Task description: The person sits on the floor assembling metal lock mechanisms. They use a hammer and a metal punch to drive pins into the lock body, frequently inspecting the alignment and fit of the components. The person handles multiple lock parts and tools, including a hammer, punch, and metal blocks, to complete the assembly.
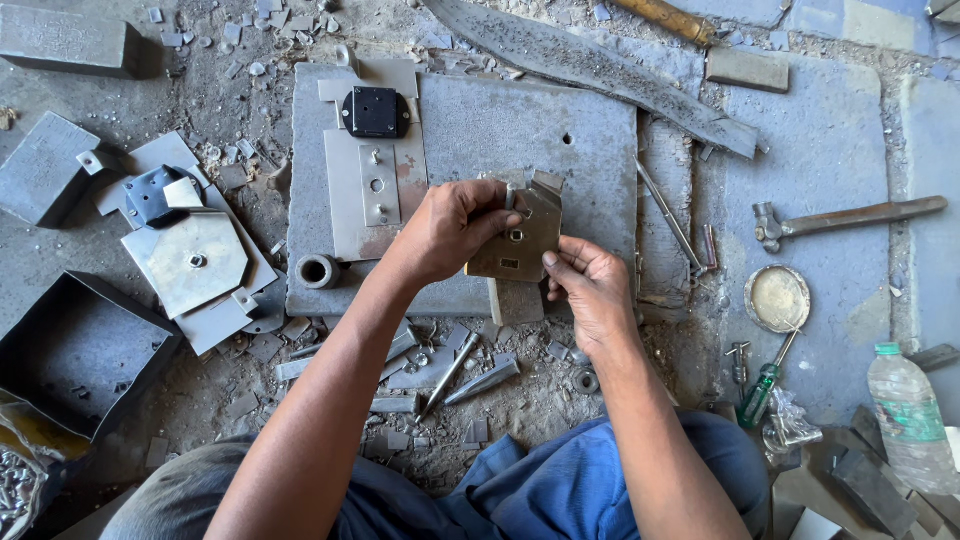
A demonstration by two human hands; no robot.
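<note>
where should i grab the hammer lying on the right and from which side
Take the rusty metal hammer by its long handle, near the free end on the right, coming from above. It lies flat on the grey stone floor, head pointing left, with bare floor around the handle.

A dusty grey concrete floor fills the frame, strewn with small metal offcuts toward the upper left. A flat grey stone slab lies at centre. Bright daylight falls from the upper right, casting short, hard shadows toward the lower left.
</note>
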